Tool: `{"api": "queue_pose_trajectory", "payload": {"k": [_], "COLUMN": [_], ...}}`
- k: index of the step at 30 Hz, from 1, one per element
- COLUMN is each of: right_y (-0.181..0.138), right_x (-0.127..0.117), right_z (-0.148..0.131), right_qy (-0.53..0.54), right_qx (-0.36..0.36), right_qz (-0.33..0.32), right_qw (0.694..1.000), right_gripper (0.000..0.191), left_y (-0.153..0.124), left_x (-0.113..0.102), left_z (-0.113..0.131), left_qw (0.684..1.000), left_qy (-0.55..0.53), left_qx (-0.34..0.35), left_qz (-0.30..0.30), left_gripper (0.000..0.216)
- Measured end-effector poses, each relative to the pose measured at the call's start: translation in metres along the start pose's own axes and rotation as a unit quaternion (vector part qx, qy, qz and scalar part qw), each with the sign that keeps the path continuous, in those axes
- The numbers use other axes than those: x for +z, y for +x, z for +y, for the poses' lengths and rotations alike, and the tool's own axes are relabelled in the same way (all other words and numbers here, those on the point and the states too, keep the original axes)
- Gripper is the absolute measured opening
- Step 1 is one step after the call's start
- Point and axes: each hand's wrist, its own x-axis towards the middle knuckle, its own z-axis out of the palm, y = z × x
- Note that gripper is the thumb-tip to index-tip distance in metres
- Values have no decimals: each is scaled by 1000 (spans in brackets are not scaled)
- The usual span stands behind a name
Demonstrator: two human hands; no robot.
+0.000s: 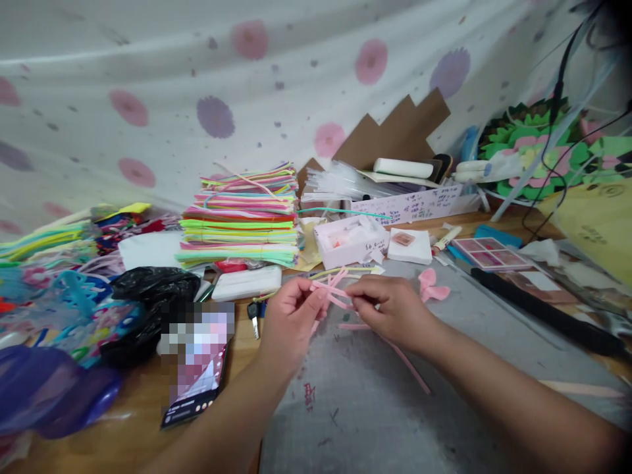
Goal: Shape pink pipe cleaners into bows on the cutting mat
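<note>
Several pink pipe cleaners [332, 288] cross one another between my two hands, above a grey cutting mat [345, 408]. My left hand [291, 316] pinches them where they cross, thumb against fingers. From the other side my right hand [390, 306] grips pink ends between thumb and index finger. One long pink strand slants down under my right wrist onto the mat, and a short pink piece [353, 326] lies below my fingers. Just beyond my right hand rests a pink petal-like shape [433, 286] of bent pipe cleaner.
A tall stack of coloured pipe cleaners [239, 224] stands behind. A phone [197, 375], a key [254, 319] and a black plastic bag [153, 303] lie to the left. Behind the hands is a white box [345, 243]; a palette [494, 253] and a long black object [543, 309] are on the right.
</note>
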Motion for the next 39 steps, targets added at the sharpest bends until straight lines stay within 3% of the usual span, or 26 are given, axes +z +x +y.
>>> {"api": "queue_pose_trajectory", "payload": {"k": [20, 25, 31, 35, 39], "right_y": [-2, -1, -2, -4, -4], "right_x": [5, 2, 3, 5, 5], "right_z": [5, 5, 8, 9, 6], "right_qy": [-69, -41, -89, -110, -101], "right_qx": [10, 12, -67, -100, -69], "right_qz": [-50, -9, 35, 55, 49], "right_qw": [996, 999, 993, 987, 991], "right_gripper": [26, 26, 23, 16, 18], "left_y": [6, 7, 9, 9, 9], "left_x": [1, 2, -3, -3, -1], "left_z": [-5, -5, -3, -1, -1], "left_qw": [993, 986, 960, 952, 954], "left_qy": [-87, -142, -230, -256, -258], "left_qx": [-66, -85, -155, -164, -150], "left_qz": [46, 24, 41, 37, 23], "left_gripper": [13, 13, 18, 19, 18]}}
